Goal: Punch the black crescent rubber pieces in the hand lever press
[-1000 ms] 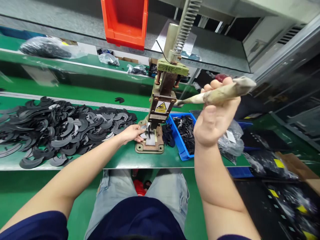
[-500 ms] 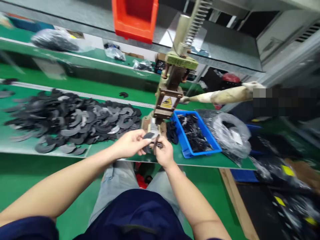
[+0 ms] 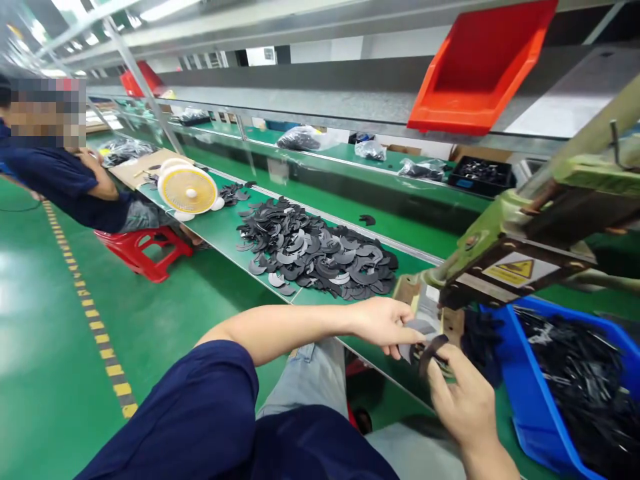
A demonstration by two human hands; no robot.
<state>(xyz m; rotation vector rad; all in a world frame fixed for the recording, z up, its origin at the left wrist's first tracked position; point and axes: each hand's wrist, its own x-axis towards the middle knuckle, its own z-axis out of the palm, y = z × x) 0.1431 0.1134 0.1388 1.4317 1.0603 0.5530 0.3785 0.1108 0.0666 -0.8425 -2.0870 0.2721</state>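
Observation:
Thumb and fingers of my left hand (image 3: 383, 325) pinch a grey, flat, curved piece (image 3: 419, 327) in front of the press base. Close beside it, my right hand (image 3: 463, 397) is closed on a dark curved strip (image 3: 431, 355). The two pieces are close together; whether they touch I cannot tell. Just behind them stands a green hand press (image 3: 483, 240) with a yellow warning label. Left of my hands, many dark crescent-shaped pieces (image 3: 320, 257) lie heaped on the green table.
A blue bin (image 3: 523, 387) of small black parts stands at my right. An orange-red bin (image 3: 480, 73) sits on the shelf above. Farther left are a white and yellow fan (image 3: 189, 189) and a seated person (image 3: 55, 177) on a red stool (image 3: 145, 250).
My view has swung left, so the press and my hands appear farther right and the fan and seated person show. Both hands still hold their pieces by the press.

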